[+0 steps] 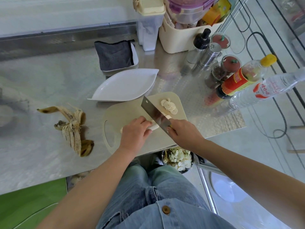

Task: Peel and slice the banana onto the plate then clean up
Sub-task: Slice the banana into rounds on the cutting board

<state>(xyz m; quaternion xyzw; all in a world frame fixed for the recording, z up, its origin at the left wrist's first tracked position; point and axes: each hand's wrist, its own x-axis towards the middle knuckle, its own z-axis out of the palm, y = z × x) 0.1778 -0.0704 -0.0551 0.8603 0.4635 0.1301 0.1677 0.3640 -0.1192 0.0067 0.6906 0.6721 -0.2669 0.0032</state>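
Note:
A peeled banana (154, 127) lies on the beige cutting board (115, 113), and my left hand (134, 133) holds it down with curled fingers. My right hand (183, 133) grips the handle of a cleaver (154, 114) whose blade stands across the banana. Several cut slices (168, 105) lie in a row on the board's far right part. A white leaf-shaped plate (125, 85) sits just behind the board, with nothing on it. The banana peel (72, 128) lies spread on the steel counter to the left.
A grey cloth (114, 55) lies in a white tray behind the plate. Bottles, shakers and spice jars (229, 68) crowd the right side, a clear bottle (264, 90) nearest. A cream bin (184, 32) stands at the back. A bin of scraps (178, 159) sits below the counter edge.

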